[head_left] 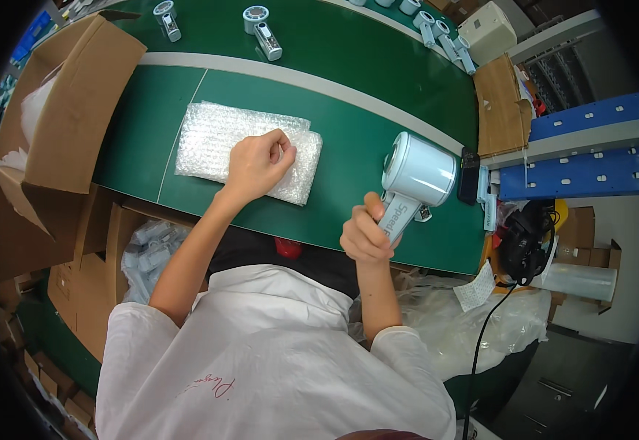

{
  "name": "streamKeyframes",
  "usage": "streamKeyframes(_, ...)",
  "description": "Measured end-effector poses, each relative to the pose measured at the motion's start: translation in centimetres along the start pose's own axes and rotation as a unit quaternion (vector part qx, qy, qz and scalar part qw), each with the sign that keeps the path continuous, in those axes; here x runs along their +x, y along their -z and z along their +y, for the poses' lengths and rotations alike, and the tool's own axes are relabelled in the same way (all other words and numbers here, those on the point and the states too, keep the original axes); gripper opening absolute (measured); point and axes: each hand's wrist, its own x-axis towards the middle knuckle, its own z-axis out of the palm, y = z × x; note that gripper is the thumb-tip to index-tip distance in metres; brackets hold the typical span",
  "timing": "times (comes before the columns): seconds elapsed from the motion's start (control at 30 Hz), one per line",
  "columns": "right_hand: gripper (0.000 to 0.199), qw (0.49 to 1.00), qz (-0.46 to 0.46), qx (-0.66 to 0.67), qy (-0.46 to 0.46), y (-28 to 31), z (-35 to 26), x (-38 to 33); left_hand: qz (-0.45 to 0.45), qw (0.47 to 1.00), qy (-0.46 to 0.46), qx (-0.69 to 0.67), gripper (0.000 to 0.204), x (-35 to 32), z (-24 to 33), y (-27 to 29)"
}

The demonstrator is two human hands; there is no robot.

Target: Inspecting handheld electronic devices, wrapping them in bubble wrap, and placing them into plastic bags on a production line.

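Observation:
My right hand is wrapped round the grey-blue handle of a pale blue handheld fan. Its wide round head is raised over the green table's right part, tilted up. A small silvery part shows beside the handle. My left hand rests over a stack of clear bubble wrap lying flat on the table. Its fingers are curled in and its thumb is pressed close to them. Whether it pinches a layer of the wrap is hidden.
An open cardboard box stands at the left edge. More pale blue fans lie on the green belt beyond the table. A black phone-like object sits at the right. Clear plastic bags and a black cable hang below.

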Motion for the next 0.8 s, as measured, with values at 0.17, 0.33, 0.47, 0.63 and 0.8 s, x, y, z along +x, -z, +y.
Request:
streamKeyframes(0.17,0.045,0.992,0.107,-0.057,0.041,-1.4,0.7,0.2,-0.005,0.998,0.003,-0.055,0.018,-0.2,-0.5,0.4)
streamKeyframes(0.33,0.048,0.863,0.33,-0.38,0.049,-0.8,1.4,1.0,-0.034,0.989,0.015,-0.145,0.017,-0.3,-0.7,1.0)
streamKeyframes(0.47,0.05,0.789,0.354,-0.503,0.022,1.6,1.5,0.1,-0.062,0.97,0.029,-0.232,0.015,0.5,-1.3,1.4)
streamKeyframes(0.63,0.052,0.883,0.241,-0.402,0.007,2.4,1.9,-1.8,-0.069,0.946,0.057,-0.313,0.013,0.3,-1.9,1.3)
streamKeyframes(0.8,0.052,0.836,0.227,-0.499,-0.007,1.8,1.3,-3.3,-0.071,0.951,0.045,-0.298,0.012,0.3,-1.8,1.4)
